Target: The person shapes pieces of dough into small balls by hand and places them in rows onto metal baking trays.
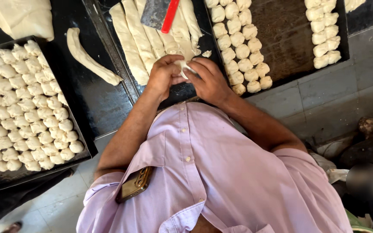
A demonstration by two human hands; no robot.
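At the near edge of the middle tray, just above the wearer's chest: left hand and right hand, meeting over one small dough piece. Fingers of both hands curled shut around the piece, pinching it between thumbs and fingertips; most of the piece hidden by the fingers

Middle tray, dark metal: several long dough ropes laid side by side, running away from the hands; a small dough scrap just beside them. On top of the ropes at the far end, a flat metal scraper with a red handle

Right tray, dark, worn surface: dough balls in close rows along its left side, nearest the right hand; a second short column of dough lumps well apart toward its right edge

Left tray, black: packed almost full with rows of small shaped dough pieces, touching one another

Dark work surface between left and middle trays: one loose dough rope, lying at a slant. A large dough sheet at the far left corner

Wearer: lilac button shirt, sleeves rolled; a gold-cased phone standing in the chest pocket

Floor: grey tiles
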